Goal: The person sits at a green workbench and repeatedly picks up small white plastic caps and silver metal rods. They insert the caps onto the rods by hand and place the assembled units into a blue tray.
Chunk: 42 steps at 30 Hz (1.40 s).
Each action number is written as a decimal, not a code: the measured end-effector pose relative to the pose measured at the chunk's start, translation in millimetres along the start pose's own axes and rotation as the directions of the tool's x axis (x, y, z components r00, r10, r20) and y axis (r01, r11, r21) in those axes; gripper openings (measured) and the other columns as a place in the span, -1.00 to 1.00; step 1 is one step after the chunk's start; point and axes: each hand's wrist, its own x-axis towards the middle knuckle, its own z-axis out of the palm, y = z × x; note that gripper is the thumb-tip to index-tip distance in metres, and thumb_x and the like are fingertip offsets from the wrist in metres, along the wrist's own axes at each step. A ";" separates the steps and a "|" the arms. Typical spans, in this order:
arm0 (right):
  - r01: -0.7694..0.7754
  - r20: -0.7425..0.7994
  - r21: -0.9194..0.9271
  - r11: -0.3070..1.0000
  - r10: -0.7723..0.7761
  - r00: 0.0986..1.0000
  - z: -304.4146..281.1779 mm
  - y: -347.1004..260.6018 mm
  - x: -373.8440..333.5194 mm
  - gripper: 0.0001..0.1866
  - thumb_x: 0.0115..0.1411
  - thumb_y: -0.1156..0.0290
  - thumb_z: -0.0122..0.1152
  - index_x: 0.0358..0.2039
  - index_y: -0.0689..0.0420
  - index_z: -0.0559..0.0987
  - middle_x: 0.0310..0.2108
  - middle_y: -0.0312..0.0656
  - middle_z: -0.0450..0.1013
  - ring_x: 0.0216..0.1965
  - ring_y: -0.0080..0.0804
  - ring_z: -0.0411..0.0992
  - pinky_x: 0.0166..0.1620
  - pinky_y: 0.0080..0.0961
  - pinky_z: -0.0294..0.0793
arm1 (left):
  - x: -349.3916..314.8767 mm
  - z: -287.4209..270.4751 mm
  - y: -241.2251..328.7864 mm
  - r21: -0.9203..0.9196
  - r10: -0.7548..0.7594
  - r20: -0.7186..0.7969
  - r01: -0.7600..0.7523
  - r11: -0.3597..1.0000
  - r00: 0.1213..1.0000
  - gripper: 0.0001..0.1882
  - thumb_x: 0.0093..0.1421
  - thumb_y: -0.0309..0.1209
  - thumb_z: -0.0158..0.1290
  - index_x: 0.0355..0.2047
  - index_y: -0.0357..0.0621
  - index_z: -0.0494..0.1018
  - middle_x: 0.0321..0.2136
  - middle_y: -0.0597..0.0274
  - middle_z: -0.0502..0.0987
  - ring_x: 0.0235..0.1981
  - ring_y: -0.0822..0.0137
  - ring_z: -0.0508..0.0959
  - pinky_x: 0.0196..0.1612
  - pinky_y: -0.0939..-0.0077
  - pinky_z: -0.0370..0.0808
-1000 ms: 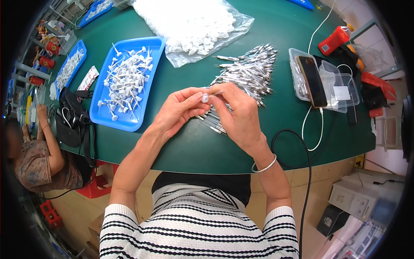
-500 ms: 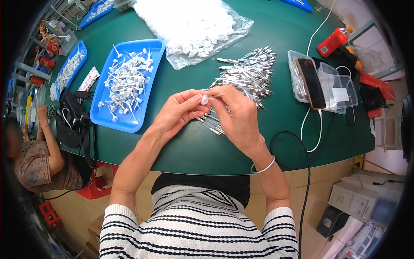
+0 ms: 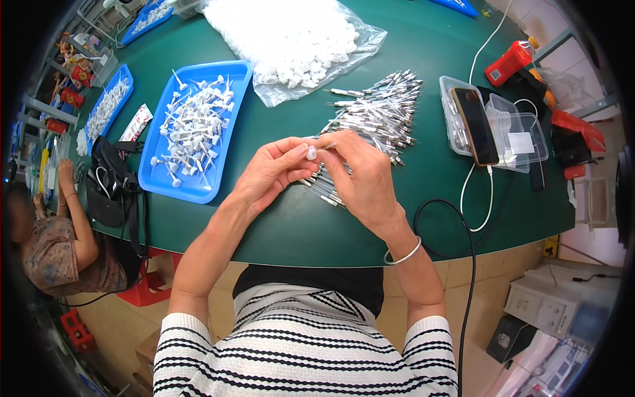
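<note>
The left hand [image 3: 274, 165] pinches a small white cap [image 3: 312, 153] between thumb and fingers, in front of the person and above the green worktop [image 3: 291, 235]. The right hand [image 3: 364, 175] is closed in a pinch on a thin rod [image 3: 329, 145], of which only a short pale stretch shows. The cap's round end faces back toward the wearer, while the rod's long axis runs roughly from left to right, rising slightly toward the right. The fingers hide whether the two pieces meet. Just behind and partly under the right hand spreads a heap of slim rods [image 3: 377, 119], clear and metallic, pointing various ways, many lying slantwise. Left of the hands, a blue tray [image 3: 192, 192] holds a loose pile of white caps with stems [image 3: 192, 129], the stems sticking out in all directions. Beyond the hands, a clear plastic bag [image 3: 369, 45] lies with plenty of loose white caps [image 3: 301, 65]. On the right, a phone [image 3: 475, 126] rests tilted across a clear box [image 3: 540, 142], whose contents are hard to make out; a red bottle [image 3: 509, 63] is near it. Far left, a smaller blue tray [image 3: 130, 81] contains small white pieces, with a black bag [image 3: 109, 188] nearby.
</note>
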 end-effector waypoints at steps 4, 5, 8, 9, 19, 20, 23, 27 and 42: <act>-0.056 -0.001 0.065 0.996 0.056 0.998 -0.8 0.2 0.0 -0.91 0.08 0.60 0.17 -0.36 0.23 0.49 -0.45 -0.09 0.46 -0.49 -0.16 0.47 -0.44 -0.36 0.45 | 0.3 -0.3 -0.1 0.011 -0.002 0.007 0.002 1.000 1.000 -0.77 0.25 -0.39 0.05 -0.17 -0.29 0.49 -0.31 0.13 0.59 -0.34 0.46 0.60 -0.21 0.66 0.58; -0.075 -0.003 0.086 0.993 0.076 0.997 -1.0 -0.4 -0.2 -0.91 0.08 0.60 0.18 -0.37 0.24 0.49 -0.45 -0.09 0.46 -0.49 -0.16 0.47 -0.44 -0.36 0.45 | 0.3 -0.3 -0.1 0.014 -0.003 0.008 0.002 1.000 1.000 -0.77 0.25 -0.39 0.05 -0.17 -0.29 0.49 -0.31 0.13 0.59 -0.34 0.46 0.60 -0.21 0.66 0.58; -0.093 -0.002 0.097 0.991 0.094 0.996 -1.2 -0.2 -0.5 -0.92 0.07 0.60 0.18 -0.37 0.24 0.49 -0.46 -0.09 0.46 -0.49 -0.17 0.47 -0.43 -0.37 0.44 | 0.2 0.3 -0.2 0.040 0.005 0.003 -0.006 0.999 1.000 -0.77 0.25 -0.39 0.06 -0.16 -0.29 0.49 -0.32 0.16 0.58 -0.34 0.46 0.60 -0.21 0.66 0.58; -0.093 0.000 0.092 0.991 0.093 0.996 -1.3 0.1 -0.6 -0.92 0.07 0.61 0.17 -0.37 0.24 0.49 -0.46 -0.09 0.46 -0.49 -0.17 0.47 -0.43 -0.37 0.44 | 0.1 0.5 0.0 0.052 0.009 -0.001 -0.009 0.999 1.000 -0.77 0.25 -0.39 0.06 -0.16 -0.29 0.49 -0.32 0.17 0.58 -0.34 0.46 0.60 -0.21 0.66 0.58; -0.106 0.033 0.103 0.989 0.103 0.994 -3.3 -2.1 0.6 -0.92 0.08 0.61 0.16 -0.38 0.24 0.48 -0.47 -0.09 0.45 -0.49 -0.17 0.47 -0.43 -0.36 0.43 | -2.1 3.3 2.3 0.109 0.032 -0.040 -0.028 0.994 0.999 -0.77 0.24 -0.42 0.07 -0.15 -0.29 0.51 -0.32 0.19 0.58 -0.33 0.47 0.59 -0.20 0.65 0.58; -0.103 0.030 0.100 0.990 0.100 0.995 -2.9 -1.7 0.4 -0.92 0.08 0.61 0.16 -0.38 0.24 0.48 -0.47 -0.09 0.44 -0.49 -0.17 0.47 -0.43 -0.36 0.43 | -2.0 3.1 2.0 0.116 0.037 -0.041 -0.032 0.993 0.998 -0.77 0.24 -0.42 0.07 -0.15 -0.29 0.51 -0.32 0.19 0.58 -0.33 0.47 0.59 -0.20 0.64 0.58; -0.092 0.019 0.098 0.991 0.091 0.996 -1.6 -0.1 -0.6 -0.92 0.08 0.61 0.16 -0.38 0.24 0.48 -0.47 -0.08 0.44 -0.49 -0.16 0.47 -0.43 -0.35 0.42 | -0.6 2.6 0.2 0.144 0.060 -0.032 -0.055 0.988 0.998 -0.76 0.25 -0.42 0.05 -0.13 -0.30 0.49 -0.34 0.20 0.58 -0.34 0.48 0.60 -0.21 0.68 0.59; -0.094 0.021 0.097 0.991 0.092 0.996 -1.4 -0.1 -0.1 -0.92 0.08 0.60 0.16 -0.37 0.25 0.48 -0.46 -0.07 0.44 -0.48 -0.15 0.46 -0.42 -0.34 0.43 | 0.1 1.5 -0.2 0.153 0.065 -0.035 -0.059 0.986 0.997 -0.76 0.26 -0.42 0.04 -0.12 -0.30 0.48 -0.35 0.21 0.58 -0.34 0.49 0.60 -0.21 0.70 0.59; -0.093 0.014 0.096 0.991 0.092 0.996 -1.3 0.8 -1.1 -0.94 0.10 0.58 0.14 -0.38 0.23 0.47 -0.48 -0.08 0.43 -0.47 -0.15 0.45 -0.41 -0.32 0.42 | 1.9 -0.1 -0.5 0.058 0.001 -0.032 0.001 0.998 0.999 -0.77 0.24 -0.44 0.05 -0.13 -0.30 0.49 -0.30 0.15 0.58 -0.31 0.44 0.61 -0.19 0.66 0.59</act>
